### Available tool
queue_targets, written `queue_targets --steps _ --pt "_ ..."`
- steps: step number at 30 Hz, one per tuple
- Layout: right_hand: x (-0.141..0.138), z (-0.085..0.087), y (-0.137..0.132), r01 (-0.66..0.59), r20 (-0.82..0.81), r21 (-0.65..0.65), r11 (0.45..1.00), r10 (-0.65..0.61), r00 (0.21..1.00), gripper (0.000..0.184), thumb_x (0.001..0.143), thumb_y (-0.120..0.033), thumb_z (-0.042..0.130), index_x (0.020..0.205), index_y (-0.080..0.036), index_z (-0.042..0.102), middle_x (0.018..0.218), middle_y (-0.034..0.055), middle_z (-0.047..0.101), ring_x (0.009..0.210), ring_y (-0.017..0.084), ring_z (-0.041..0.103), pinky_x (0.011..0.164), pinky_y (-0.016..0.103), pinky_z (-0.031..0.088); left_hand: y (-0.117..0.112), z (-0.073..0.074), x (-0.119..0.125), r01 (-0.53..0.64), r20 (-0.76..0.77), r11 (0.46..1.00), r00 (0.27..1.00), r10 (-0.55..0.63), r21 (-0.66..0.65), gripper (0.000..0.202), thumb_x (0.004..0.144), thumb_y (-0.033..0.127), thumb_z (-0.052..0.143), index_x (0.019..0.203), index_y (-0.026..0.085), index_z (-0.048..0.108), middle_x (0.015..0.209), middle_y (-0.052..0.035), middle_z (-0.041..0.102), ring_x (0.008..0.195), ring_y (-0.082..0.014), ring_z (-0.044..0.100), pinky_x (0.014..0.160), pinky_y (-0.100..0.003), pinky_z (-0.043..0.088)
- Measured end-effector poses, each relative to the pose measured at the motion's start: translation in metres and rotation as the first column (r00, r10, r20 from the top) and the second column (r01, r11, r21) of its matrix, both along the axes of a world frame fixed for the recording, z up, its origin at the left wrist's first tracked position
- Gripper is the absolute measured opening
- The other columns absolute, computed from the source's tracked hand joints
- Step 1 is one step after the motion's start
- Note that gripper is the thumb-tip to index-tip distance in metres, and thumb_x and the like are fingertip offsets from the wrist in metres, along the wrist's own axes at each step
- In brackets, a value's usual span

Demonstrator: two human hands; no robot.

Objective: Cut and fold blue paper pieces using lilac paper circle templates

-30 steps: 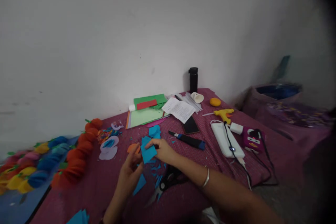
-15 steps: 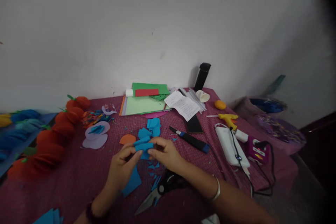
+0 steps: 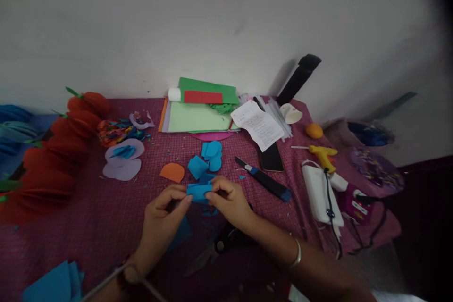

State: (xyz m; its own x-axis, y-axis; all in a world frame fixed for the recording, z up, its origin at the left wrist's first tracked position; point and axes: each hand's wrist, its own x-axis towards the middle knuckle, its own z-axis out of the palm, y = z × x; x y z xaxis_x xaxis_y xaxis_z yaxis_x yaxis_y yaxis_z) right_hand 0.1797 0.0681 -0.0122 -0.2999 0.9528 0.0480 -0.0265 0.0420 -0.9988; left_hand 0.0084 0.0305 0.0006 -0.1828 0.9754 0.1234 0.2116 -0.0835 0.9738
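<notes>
A folded piece of blue paper (image 3: 198,192) is pinched between both hands above the cloth. My left hand (image 3: 163,214) grips its left end with thumb and forefinger. On its right end, my right hand (image 3: 231,203) has thumb and fingers closed. Just beyond lie more cut blue paper pieces (image 3: 211,153) and an orange paper half-round (image 3: 172,171). Under my right forearm, partly hidden, rest scissors with black handles (image 3: 226,243). A blue paper sheet (image 3: 181,233) shows beside my left hand, with small blue scraps near it.
A craft knife (image 3: 265,181), phone (image 3: 272,156), handwritten note (image 3: 258,125) and yellow glue gun (image 3: 322,155) lie to the right. White power bank (image 3: 320,198) has cords. Orange paper pumpkins (image 3: 49,174) line the left. Coloured sheets (image 3: 198,118) and a black bottle (image 3: 299,79) stand near the wall.
The view has tilted and shifted, so the table things appear higher. The two blue layers in my hands, apart before, now lie closer together as one folded strip.
</notes>
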Motion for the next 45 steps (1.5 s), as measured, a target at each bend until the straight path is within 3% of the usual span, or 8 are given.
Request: queue_targets --steps 3,15,25,28,30,33,37,45 --pt "0.000 0.000 0.000 0.027 0.007 0.052 0.998 -0.028 1.000 0.019 0.074 -0.027 0.067 0.063 -0.018 0.054 0.076 0.0009 0.053 0.065 0.011 0.050 0.059 0.023 0.042 0.000 0.000 0.000 0.013 -0.007 1.000 1.000 -0.013 -0.026 0.014 0.074 0.021 0.067 0.061 0.020 0.063 0.071 0.0005 0.061 0.067 -0.0133 0.057 0.062 -0.023 0.045" --pt "-0.003 0.006 0.000 0.078 -0.019 -0.009 0.997 -0.079 0.997 0.018 0.071 -0.020 0.066 0.061 -0.019 0.051 0.071 -0.0011 0.052 0.063 0.011 0.049 0.057 0.023 0.040 0.001 -0.004 0.005 -0.017 0.019 0.996 1.000 0.018 -0.090 0.019 0.074 0.024 0.068 0.057 0.019 0.060 0.066 0.0011 0.059 0.061 -0.0123 0.053 0.056 -0.023 0.042" --pt "-0.005 0.008 -0.003 0.099 -0.015 -0.014 0.995 -0.100 0.995 0.019 0.072 -0.020 0.065 0.061 -0.019 0.049 0.067 -0.0026 0.050 0.058 0.009 0.047 0.053 0.022 0.037 0.000 0.000 0.010 -0.057 0.029 0.997 0.998 0.058 -0.047 0.018 0.073 0.021 0.068 0.056 0.019 0.060 0.065 0.0016 0.059 0.060 -0.0116 0.055 0.056 -0.023 0.044" --pt "-0.007 0.009 -0.003 0.111 -0.005 -0.035 0.993 -0.112 0.994 0.020 0.071 -0.022 0.064 0.061 -0.019 0.047 0.066 -0.0030 0.050 0.055 0.009 0.045 0.050 0.021 0.036 -0.003 -0.005 0.010 -0.105 0.064 0.992 0.992 0.109 -0.063 0.010 0.071 0.021 0.070 0.069 0.019 0.060 0.066 0.0033 0.060 0.059 -0.0111 0.056 0.057 -0.022 0.046" --pt "-0.007 0.009 -0.003 0.113 -0.004 -0.040 0.993 -0.113 0.994 0.019 0.071 -0.023 0.064 0.062 -0.019 0.047 0.067 -0.0028 0.051 0.056 0.009 0.046 0.050 0.021 0.037 -0.003 -0.008 0.009 -0.120 0.101 0.989 0.986 0.129 -0.092 0.022 0.071 0.021 0.071 0.090 0.021 0.061 0.067 0.0049 0.060 0.058 -0.0111 0.058 0.058 -0.022 0.048" --pt "-0.007 0.008 -0.003 0.109 -0.006 -0.016 0.994 -0.110 0.994 0.019 0.072 -0.023 0.063 0.063 -0.020 0.046 0.069 -0.0022 0.052 0.059 0.010 0.048 0.053 0.022 0.039 0.000 -0.010 0.006 -0.002 0.149 0.986 0.988 0.027 -0.168 0.029 0.073 0.024 0.068 0.102 0.020 0.062 0.068 0.0040 0.061 0.060 -0.0119 0.059 0.060 -0.024 0.049" --pt "-0.005 0.007 -0.004 0.099 0.033 0.059 0.993 -0.101 0.994 0.018 0.073 -0.022 0.063 0.063 -0.020 0.047 0.071 -0.0011 0.054 0.062 0.010 0.050 0.056 0.023 0.041 0.003 -0.011 0.003 0.179 0.244 0.943 0.964 -0.110 -0.281 0.011 0.076 0.029 0.065 0.079 0.018 0.066 0.063 0.0016 0.062 0.061 -0.0131 0.059 0.061 -0.025 0.048" --pt "-0.006 0.006 -0.007 0.023 0.067 0.246 0.969 -0.041 0.997 0.020 0.078 -0.021 0.060 0.063 -0.020 0.048 0.070 -0.0003 0.055 0.065 0.012 0.053 0.061 0.025 0.043 0.000 -0.011 0.009 0.224 0.401 0.929 0.911 -0.092 -0.294 0.014 0.078 0.032 0.065 0.079 0.017 0.065 0.063 0.0017 0.064 0.055 -0.0118 0.056 0.056 -0.024 0.044"
